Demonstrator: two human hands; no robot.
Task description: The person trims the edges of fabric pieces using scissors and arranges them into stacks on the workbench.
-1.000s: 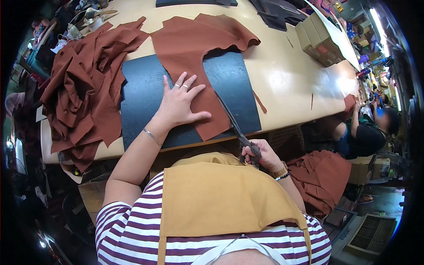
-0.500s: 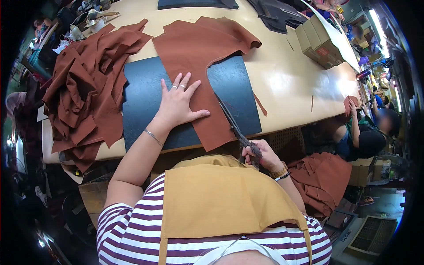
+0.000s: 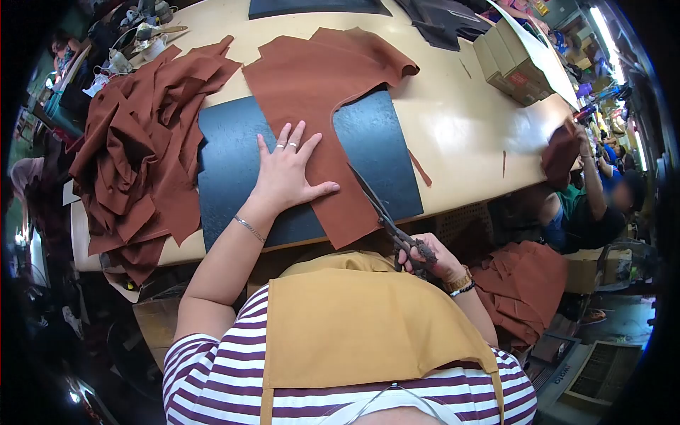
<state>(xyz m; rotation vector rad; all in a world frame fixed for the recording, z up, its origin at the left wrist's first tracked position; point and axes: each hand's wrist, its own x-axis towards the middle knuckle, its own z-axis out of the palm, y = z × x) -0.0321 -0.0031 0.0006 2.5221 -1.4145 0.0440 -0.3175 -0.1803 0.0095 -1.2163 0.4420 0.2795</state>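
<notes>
A large rust-brown sheet of material (image 3: 312,78) lies across a dark cutting mat (image 3: 234,156) on the table. My left hand (image 3: 287,170) presses flat on the sheet with its fingers spread. In my right hand (image 3: 432,258), fingers wrapped round the handles, is a pair of scissors (image 3: 382,209) with dark, wrapped-looking grips. The scissor blades point up and left along the sheet's right edge, near its narrow lower end. Whether the blades are parted is hard to make out.
A crumpled heap of the same brown material (image 3: 142,149) covers the table's left side. Another brown pile (image 3: 520,287) sits below the edge at right. A cardboard box (image 3: 513,64) stands at the back right. Nearby, a co-worker (image 3: 588,212) handles a brown piece (image 3: 561,152).
My right hand and the scissors have shifted slightly down and right. My left hand stays on the sheet. The co-worker at right has raised a brown piece.
</notes>
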